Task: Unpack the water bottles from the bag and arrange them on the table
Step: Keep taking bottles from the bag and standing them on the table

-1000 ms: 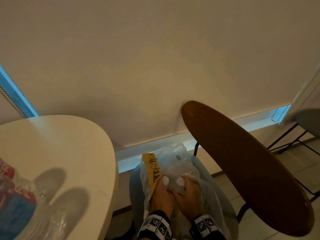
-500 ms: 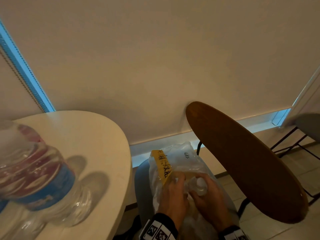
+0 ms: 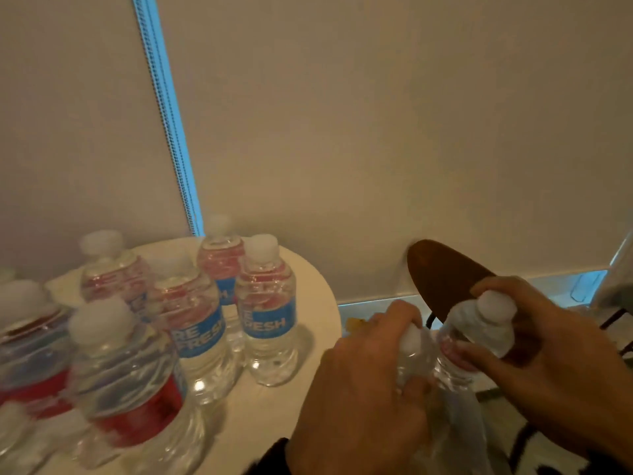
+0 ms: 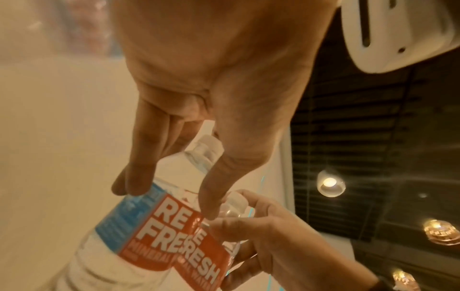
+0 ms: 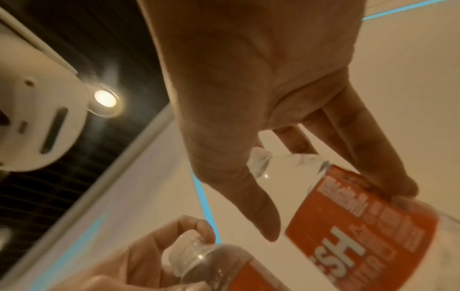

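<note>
The left hand [image 3: 363,382] grasps one clear plastic water bottle [image 3: 412,354] by its top; the right hand [image 3: 555,365] grasps another [image 3: 476,334], both held just off the round cream table's [image 3: 308,337] right edge, where six like bottles [image 3: 265,313] stand.

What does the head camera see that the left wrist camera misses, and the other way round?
Only the head view shows the round table with the standing bottles and the brown chair back. Only the left wrist view shows the left-hand bottle's label clearly, reading REFRESH, plus the ceiling lamps. Both show the left hand and the right hand, each gripping a bottle near its top.
</note>
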{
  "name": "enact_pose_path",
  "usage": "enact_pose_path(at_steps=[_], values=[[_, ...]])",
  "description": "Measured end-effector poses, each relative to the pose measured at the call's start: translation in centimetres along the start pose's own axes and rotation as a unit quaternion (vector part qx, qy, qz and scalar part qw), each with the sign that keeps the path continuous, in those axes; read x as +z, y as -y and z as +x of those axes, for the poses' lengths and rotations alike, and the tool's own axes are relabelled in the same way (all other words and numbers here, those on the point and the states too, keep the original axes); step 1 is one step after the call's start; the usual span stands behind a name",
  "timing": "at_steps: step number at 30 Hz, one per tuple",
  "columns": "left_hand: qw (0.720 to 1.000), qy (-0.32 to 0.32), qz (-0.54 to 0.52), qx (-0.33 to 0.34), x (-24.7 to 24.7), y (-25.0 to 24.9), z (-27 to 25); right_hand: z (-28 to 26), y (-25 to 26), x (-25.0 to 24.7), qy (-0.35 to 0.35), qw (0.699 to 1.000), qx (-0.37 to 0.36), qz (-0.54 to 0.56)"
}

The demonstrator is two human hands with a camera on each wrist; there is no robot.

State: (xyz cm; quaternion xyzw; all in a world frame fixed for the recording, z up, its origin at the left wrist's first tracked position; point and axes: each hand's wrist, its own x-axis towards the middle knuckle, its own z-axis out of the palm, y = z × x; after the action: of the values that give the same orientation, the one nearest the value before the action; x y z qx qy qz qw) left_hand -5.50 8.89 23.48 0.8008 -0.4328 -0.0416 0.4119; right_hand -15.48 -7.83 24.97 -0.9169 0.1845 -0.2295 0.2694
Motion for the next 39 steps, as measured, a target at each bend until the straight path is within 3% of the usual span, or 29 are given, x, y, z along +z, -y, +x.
enact_pose_path(at_steps=[8,12,17,22,29,35,39], values=[[0.986,-0.141,-0.02,0.089,-13.1,-5.8,-3.9,2.0,11.0,-5.0,-0.102,0.979,-0.168,0.047],[0.971,-0.204,0.039,0.117,-19.3,-7.3,-4.1,4.9,15.8,-7.2,-0.095,0.962,-0.248,0.069],[0.968,-0.233,0.07,0.067,-26.4,-7.4,-3.2,9.1,20.9,-7.7,-0.053,0.95,-0.296,0.082],[0.97,-0.228,0.088,0.005,-32.0,-6.2,-2.0,13.9,25.4,-5.8,0.032,0.948,-0.299,0.108],[0.97,-0.18,0.134,-0.089,-36.7,-0.7,1.3,21.1,29.7,0.9,0.147,0.938,-0.291,0.116],[0.959,-0.114,0.141,-0.218,-38.5,6.6,4.6,25.2,32.6,7.8,0.2,0.94,-0.274,0.036],[0.948,-0.062,0.163,-0.268,-38.6,11.1,6.5,27.4,33.5,12.4,0.228,0.932,-0.278,-0.051]])
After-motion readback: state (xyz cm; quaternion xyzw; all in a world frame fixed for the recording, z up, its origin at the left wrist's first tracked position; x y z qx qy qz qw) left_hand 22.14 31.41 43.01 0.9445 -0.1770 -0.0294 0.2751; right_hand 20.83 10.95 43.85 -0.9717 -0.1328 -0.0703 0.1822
